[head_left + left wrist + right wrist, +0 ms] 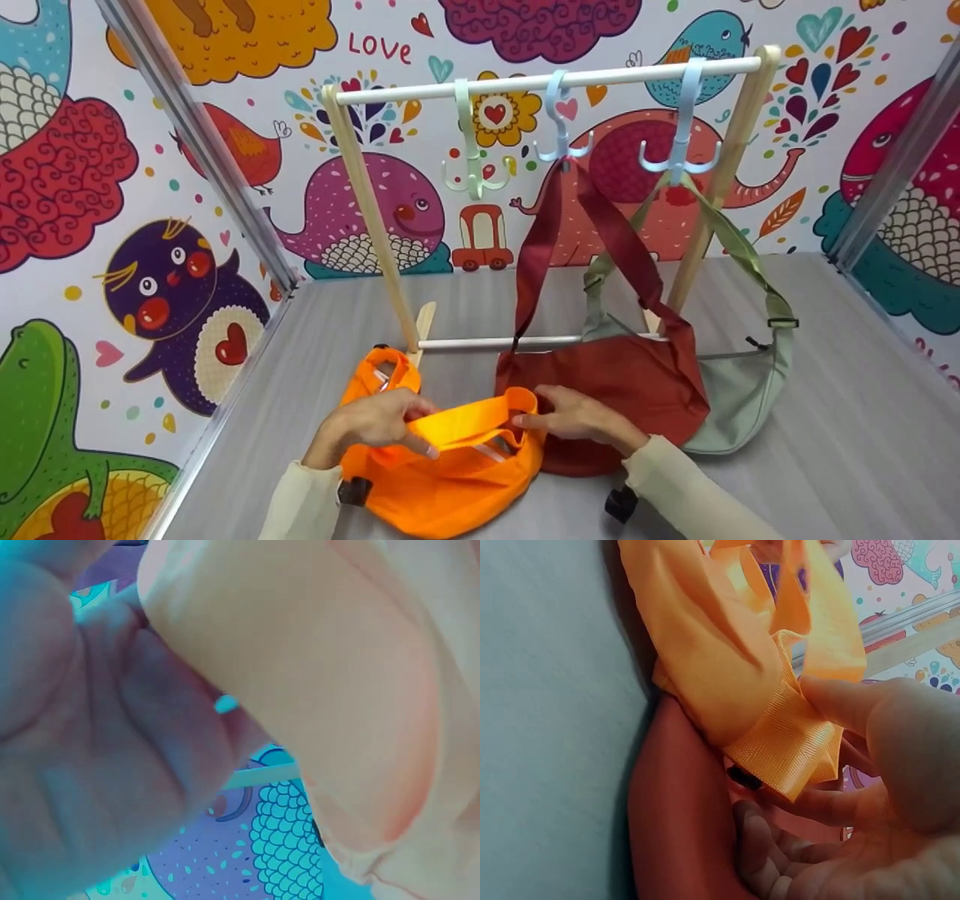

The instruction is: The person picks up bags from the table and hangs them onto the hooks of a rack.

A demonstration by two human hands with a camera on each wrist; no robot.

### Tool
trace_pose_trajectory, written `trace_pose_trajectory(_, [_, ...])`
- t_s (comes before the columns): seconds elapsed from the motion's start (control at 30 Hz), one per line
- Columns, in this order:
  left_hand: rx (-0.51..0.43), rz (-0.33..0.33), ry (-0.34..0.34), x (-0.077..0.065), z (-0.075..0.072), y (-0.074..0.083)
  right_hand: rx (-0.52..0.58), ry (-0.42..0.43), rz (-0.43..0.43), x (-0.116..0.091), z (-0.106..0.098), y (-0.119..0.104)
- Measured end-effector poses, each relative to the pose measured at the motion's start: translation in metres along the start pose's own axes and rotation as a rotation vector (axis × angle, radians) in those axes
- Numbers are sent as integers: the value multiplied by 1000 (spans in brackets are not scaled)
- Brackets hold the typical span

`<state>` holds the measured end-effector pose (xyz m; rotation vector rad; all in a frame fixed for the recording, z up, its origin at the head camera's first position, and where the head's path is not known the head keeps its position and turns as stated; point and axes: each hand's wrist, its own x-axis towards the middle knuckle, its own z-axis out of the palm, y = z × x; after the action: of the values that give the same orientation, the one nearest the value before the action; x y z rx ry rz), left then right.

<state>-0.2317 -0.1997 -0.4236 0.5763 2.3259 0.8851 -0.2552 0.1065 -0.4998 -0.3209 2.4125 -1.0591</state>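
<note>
An orange shoulder bag lies low at the front of the grey surface, its wide strap raised above it in a loop. My left hand holds the strap's left part between thumb and fingers. At the strap's right end, my right hand pinches the webbing, and the right wrist view shows the thumb and a finger on the orange strap. Just behind that hand hangs a dark red bag. The left palm fills much of the left wrist view; its fingertips are hidden there.
A wooden rack with a white top bar stands behind. On it hang a pale green hook and two blue hooks. A grey-green bag hangs at the right. Printed walls enclose the surface.
</note>
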Motion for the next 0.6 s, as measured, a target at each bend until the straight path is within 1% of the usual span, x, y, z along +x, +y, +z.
trace_pose_trajectory(0.13, [-4,54,33,0,-4,4,10,-21,-35,-2,-3,-3])
trace_pose_trajectory(0.3, [3,120,39,1,-5,8,35,-47,-61,-5,-6,-8])
trace_pose_trajectory(0.37, [-6,140,38,2,-5,9,41,-40,-71,-7,-8,-12])
trace_pose_trajectory(0.43, [-23,154,49,2,-6,10,28,-9,-107,-11,-11,-18])
trace_pose_trajectory(0.5, [-29,171,62,3,-6,12,13,49,-168,-16,-15,-26])
trace_pose_trajectory(0.6, [-32,198,88,3,-8,17,-6,172,-305,-25,-19,-40])
